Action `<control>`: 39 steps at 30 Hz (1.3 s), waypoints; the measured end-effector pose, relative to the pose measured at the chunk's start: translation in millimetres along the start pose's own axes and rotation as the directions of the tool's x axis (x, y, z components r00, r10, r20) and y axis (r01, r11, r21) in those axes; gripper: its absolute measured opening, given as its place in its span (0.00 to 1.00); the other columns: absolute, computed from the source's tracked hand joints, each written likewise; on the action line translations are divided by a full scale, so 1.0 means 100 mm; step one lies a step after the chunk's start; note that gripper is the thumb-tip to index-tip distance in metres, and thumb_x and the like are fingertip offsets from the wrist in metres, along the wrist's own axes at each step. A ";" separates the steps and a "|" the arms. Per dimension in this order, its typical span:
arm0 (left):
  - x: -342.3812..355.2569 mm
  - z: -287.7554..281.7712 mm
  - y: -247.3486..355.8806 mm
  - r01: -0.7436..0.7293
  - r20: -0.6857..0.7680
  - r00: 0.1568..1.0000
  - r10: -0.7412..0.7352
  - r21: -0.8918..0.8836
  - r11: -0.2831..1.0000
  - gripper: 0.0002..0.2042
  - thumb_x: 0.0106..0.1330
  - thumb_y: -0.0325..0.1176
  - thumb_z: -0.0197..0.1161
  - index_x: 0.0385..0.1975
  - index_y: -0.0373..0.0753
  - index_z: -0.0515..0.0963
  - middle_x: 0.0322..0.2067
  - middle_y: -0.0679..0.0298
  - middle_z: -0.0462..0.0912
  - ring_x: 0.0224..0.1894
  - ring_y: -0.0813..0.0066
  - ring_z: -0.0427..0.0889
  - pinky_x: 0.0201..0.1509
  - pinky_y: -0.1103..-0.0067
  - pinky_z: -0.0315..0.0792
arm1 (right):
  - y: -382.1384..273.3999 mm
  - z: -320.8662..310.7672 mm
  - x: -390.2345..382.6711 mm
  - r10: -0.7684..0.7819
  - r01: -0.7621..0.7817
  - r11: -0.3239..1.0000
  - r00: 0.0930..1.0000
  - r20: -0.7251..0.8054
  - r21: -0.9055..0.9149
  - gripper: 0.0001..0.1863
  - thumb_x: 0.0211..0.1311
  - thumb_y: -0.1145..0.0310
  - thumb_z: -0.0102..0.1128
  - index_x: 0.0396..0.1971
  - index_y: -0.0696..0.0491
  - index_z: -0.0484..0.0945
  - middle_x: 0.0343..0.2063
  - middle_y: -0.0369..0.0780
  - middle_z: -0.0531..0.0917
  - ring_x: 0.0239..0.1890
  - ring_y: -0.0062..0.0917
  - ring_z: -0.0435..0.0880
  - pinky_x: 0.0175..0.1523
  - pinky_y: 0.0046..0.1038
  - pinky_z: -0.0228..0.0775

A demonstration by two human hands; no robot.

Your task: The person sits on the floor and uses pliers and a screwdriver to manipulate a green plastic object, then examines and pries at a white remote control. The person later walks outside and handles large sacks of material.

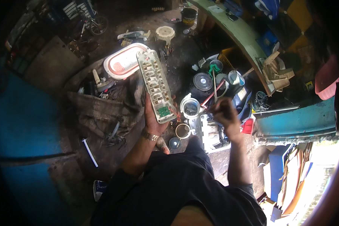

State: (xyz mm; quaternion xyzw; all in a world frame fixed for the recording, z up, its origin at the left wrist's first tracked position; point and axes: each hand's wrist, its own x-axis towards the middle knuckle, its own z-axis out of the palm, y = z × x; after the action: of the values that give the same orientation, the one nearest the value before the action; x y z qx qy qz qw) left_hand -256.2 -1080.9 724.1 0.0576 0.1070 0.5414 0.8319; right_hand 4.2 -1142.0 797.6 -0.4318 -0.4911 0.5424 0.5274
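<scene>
My left hand (154, 117) is closed round the lower part of an opened power strip (154, 82), a long off-white plastic shell held up and slightly tilted. Its inside faces me, with rows of metal contacts and a small green circuit board (164, 111) at the near end. Thin reddish wires hang near that end. My right hand (226, 118) is raised to the right, apart from the strip, its fingers curled and dark. Whatever it may hold cannot be made out. Below it stands a white appliance body (213, 134).
A pink-and-white tub (111, 67) lies behind the strip. Brown sacking (101, 109) covers the floor at left, with a white tube (90, 152) nearer. Right of the strip are a white round container (190, 107), a cup (182, 131) and a dark lid (202, 81). A green bench (229, 32) runs at far right.
</scene>
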 end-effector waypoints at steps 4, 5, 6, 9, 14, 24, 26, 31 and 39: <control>0.12 -0.18 0.35 -0.005 0.036 0.999 0.004 0.036 0.999 0.36 0.69 0.68 0.42 0.64 0.44 0.68 0.51 0.50 0.80 0.41 0.51 0.84 0.36 0.53 0.82 | 0.30 1.07 0.29 0.112 -0.086 0.904 0.993 0.039 -0.420 0.25 0.56 0.73 0.69 0.55 0.51 0.76 0.39 0.44 0.81 0.45 0.31 0.84 0.48 0.30 0.76; 0.15 -0.21 0.40 -0.029 0.016 0.999 0.028 0.064 0.998 0.35 0.70 0.68 0.42 0.64 0.44 0.68 0.50 0.50 0.80 0.42 0.53 0.84 0.38 0.55 0.82 | 0.35 1.22 0.43 0.022 0.020 0.840 0.997 0.072 -0.542 0.23 0.56 0.73 0.69 0.53 0.50 0.78 0.38 0.44 0.81 0.42 0.35 0.85 0.45 0.33 0.77; 0.19 -0.25 0.45 -0.050 -0.003 0.999 0.050 0.095 0.994 0.35 0.71 0.67 0.41 0.63 0.43 0.68 0.50 0.50 0.80 0.42 0.54 0.84 0.39 0.57 0.82 | 0.43 1.31 0.55 -0.061 0.121 0.751 0.992 0.115 -0.649 0.21 0.55 0.72 0.68 0.51 0.49 0.79 0.37 0.44 0.82 0.40 0.39 0.86 0.42 0.35 0.78; 0.41 -0.27 0.61 -0.135 -0.002 0.990 0.139 0.211 0.968 0.33 0.73 0.64 0.40 0.63 0.42 0.69 0.49 0.52 0.81 0.45 0.62 0.84 0.46 0.68 0.81 | 0.75 1.39 0.94 -0.135 0.197 0.732 0.980 0.144 -0.652 0.18 0.52 0.70 0.69 0.46 0.49 0.82 0.39 0.43 0.82 0.38 0.43 0.85 0.40 0.38 0.79; 0.94 -0.54 0.85 -0.160 -0.013 0.983 0.182 0.417 0.895 0.31 0.75 0.61 0.39 0.64 0.41 0.67 0.51 0.56 0.80 0.48 0.65 0.82 0.52 0.70 0.77 | 1.07 1.33 1.56 -0.246 0.325 0.640 0.945 0.214 -0.696 0.12 0.53 0.69 0.70 0.39 0.52 0.84 0.36 0.41 0.84 0.36 0.39 0.85 0.40 0.36 0.78; 3.04 -0.66 0.99 0.140 -0.231 0.972 -0.049 0.397 0.907 0.35 0.73 0.63 0.42 0.70 0.43 0.61 0.63 0.57 0.71 0.61 0.57 0.73 0.65 0.61 0.67 | 1.44 0.42 3.27 -0.243 0.273 0.509 0.955 0.168 -0.817 0.08 0.54 0.72 0.55 0.35 0.54 0.79 0.36 0.43 0.82 0.39 0.41 0.84 0.43 0.38 0.78; 3.43 -0.33 0.87 0.131 -0.065 0.991 -0.114 0.575 0.808 0.32 0.75 0.59 0.40 0.70 0.42 0.60 0.55 0.57 0.77 0.52 0.62 0.78 0.60 0.65 0.70 | 1.24 0.22 3.46 -0.278 0.273 0.414 0.946 0.164 -0.868 0.08 0.55 0.69 0.56 0.33 0.57 0.76 0.32 0.42 0.79 0.35 0.38 0.84 0.40 0.39 0.77; 4.24 -0.02 0.48 0.324 -0.072 0.940 -0.335 0.503 0.801 0.32 0.75 0.59 0.44 0.69 0.42 0.62 0.59 0.57 0.75 0.53 0.65 0.78 0.61 0.66 0.72 | 0.95 -0.30 3.69 -0.289 0.162 0.329 0.955 0.065 -0.930 0.13 0.53 0.68 0.59 0.37 0.57 0.73 0.35 0.43 0.79 0.36 0.38 0.84 0.39 0.39 0.77; 5.64 0.14 0.22 0.797 0.153 0.466 -0.871 0.356 0.489 0.35 0.71 0.65 0.45 0.62 0.40 0.69 0.53 0.58 0.79 0.50 0.63 0.82 0.50 0.65 0.81 | 0.78 -0.93 4.17 -0.128 -0.262 0.408 0.932 -0.339 -0.874 0.43 0.44 0.64 0.70 0.66 0.36 0.66 0.57 0.41 0.73 0.40 0.38 0.86 0.38 0.37 0.80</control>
State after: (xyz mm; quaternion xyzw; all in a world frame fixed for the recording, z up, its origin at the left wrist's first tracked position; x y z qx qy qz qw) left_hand -51.5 -556.4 677.2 0.1802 0.0509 0.0282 0.9819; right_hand 54.7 -716.8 728.1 -0.7575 -0.5844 0.1222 0.2642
